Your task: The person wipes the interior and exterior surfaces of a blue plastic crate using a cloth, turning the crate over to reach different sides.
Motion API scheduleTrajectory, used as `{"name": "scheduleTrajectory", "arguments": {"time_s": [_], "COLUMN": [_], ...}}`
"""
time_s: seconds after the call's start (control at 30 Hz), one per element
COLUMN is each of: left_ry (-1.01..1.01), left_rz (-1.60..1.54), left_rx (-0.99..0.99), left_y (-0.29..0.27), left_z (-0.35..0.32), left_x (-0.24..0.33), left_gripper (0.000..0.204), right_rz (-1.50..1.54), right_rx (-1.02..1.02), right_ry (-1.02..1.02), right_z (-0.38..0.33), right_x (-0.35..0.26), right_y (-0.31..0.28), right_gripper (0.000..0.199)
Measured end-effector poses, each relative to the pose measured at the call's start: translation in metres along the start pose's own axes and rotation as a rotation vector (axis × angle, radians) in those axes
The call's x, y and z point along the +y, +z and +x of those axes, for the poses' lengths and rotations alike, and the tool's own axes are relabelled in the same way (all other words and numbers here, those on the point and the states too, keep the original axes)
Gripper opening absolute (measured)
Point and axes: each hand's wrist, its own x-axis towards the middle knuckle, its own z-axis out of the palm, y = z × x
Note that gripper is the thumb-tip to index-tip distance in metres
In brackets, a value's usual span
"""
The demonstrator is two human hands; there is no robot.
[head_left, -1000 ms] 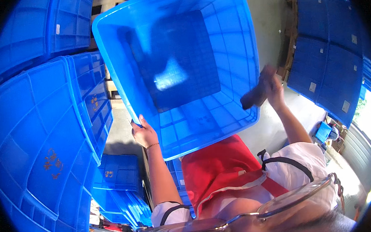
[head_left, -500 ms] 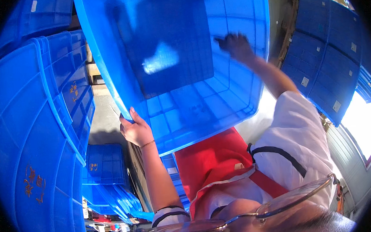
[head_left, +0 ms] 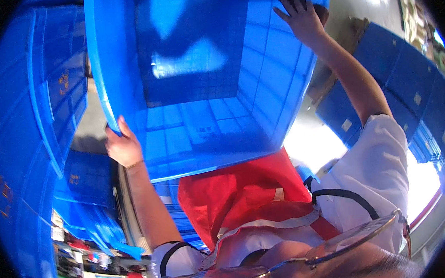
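Observation:
A large blue plastic crate [head_left: 205, 109] is tilted in front of me with its open mouth facing me. Its inside shows a gridded floor and ribbed walls, with sunlight and shadow across them. At the crate's left rim, my left hand [head_left: 124, 146] is closed with the thumb on the inside; its other fingers are mostly hidden behind the edge. My right hand [head_left: 303, 23] is at the crate's upper right wall, fingers spread and stretched out. Dark patches lie around those fingertips. Whether they press on the wall, I cannot tell.
Tall blue crates [head_left: 8, 126] stand close on my left, with a lower blue stack [head_left: 85, 178] beyond my left forearm. More blue crates [head_left: 402, 72] stand to the right. A cluttered area [head_left: 98, 269] shows at the lower left.
My right hand has moved up and right along the crate's inside, its fingers now spread. My left hand, still on the rim, and the crate have shifted left in the view.

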Motion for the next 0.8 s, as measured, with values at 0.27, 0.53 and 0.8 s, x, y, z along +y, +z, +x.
{"name": "scheduleTrajectory", "arguments": {"time_s": [0.27, 0.53, 0.8], "left_ry": [-0.050, 0.009, -1.022], "left_rz": [0.034, -0.027, -1.479], "left_rx": [0.032, 0.647, 0.085], "left_y": [0.010, -0.013, 0.074], "left_z": [0.004, -0.100, -0.392], "left_x": [-0.003, 0.038, 0.230], "left_gripper": [0.043, 0.061, 0.070], "right_rz": [0.763, 0.217, 0.358], "right_rx": [-0.416, -0.053, -0.304], "right_ry": [-0.588, -0.085, -0.634], "right_z": [-0.153, -0.016, -0.058], "right_x": [-0.209, -0.056, -0.170], "right_y": [-0.001, 0.061, 0.018], "right_gripper": [0.046, 0.042, 0.047]}}
